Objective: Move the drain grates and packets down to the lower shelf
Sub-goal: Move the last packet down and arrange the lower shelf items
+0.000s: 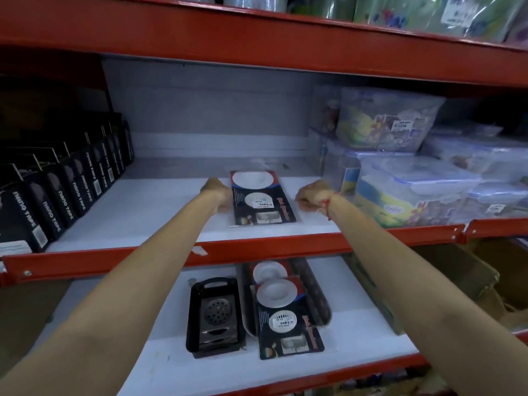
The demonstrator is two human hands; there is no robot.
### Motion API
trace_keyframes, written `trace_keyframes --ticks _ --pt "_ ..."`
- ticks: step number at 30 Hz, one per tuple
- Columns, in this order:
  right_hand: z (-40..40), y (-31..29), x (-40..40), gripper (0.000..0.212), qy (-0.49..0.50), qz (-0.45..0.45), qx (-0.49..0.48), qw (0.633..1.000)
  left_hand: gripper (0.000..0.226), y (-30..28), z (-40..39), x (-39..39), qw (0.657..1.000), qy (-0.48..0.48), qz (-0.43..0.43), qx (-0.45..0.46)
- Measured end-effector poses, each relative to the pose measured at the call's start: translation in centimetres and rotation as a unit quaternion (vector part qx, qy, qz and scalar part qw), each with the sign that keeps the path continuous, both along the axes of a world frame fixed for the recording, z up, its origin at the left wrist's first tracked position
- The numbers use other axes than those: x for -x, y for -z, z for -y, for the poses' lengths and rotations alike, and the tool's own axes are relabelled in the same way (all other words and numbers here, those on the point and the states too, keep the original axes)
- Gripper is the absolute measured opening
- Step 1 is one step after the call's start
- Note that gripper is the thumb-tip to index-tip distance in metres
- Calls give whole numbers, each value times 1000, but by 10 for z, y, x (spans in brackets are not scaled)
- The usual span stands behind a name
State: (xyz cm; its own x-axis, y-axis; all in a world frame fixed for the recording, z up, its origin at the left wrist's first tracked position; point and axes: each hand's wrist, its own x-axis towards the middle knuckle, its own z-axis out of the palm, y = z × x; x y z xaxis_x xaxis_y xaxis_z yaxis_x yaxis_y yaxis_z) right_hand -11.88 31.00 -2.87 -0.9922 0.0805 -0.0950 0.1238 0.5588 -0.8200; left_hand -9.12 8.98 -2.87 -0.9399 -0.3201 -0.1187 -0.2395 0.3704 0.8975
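A dark packet [261,198] with a white disc and a round drain piece lies flat on the middle shelf [137,212]. My left hand [217,192] grips its left edge. My right hand [313,195], a red thread at its wrist, is curled against the packet's clear right edge. On the lower shelf [371,332] lie a black drain grate [214,315] and, to its right, two more packets [288,318], one overlapping the other. A long dark pack [313,290] lies beside and partly under them.
A row of black nano tape boxes [65,195] lines the middle shelf's left side. Stacked clear plastic food containers [411,184] fill its right side. Red shelf beams [257,247] run across the front. A cardboard box [468,278] stands at the lower right.
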Motion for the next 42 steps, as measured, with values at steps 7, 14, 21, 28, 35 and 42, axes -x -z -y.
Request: trace_keyframes --ticks 7,14,21,28,35,42 --pt "2 7 -1 12 -4 46 155 987 17 6 5 9 992 20 46 -116" --pt "-22 -10 -46 36 -52 25 272 961 51 -2 7 -47 959 103 -35 -261" --pt "-63 -3 -132 40 -133 80 285 946 75 7 -6 -131 938 202 -17 -281" --pt "-102 47 -202 48 -144 96 240 955 92 49 -30 -191 934 263 13 -241" --pt "-127 103 -241 56 -145 156 256 943 92 97 -50 -231 929 281 51 -234" --pt "-121 132 -246 42 -133 192 249 940 93 129 -47 -234 933 279 78 -213"
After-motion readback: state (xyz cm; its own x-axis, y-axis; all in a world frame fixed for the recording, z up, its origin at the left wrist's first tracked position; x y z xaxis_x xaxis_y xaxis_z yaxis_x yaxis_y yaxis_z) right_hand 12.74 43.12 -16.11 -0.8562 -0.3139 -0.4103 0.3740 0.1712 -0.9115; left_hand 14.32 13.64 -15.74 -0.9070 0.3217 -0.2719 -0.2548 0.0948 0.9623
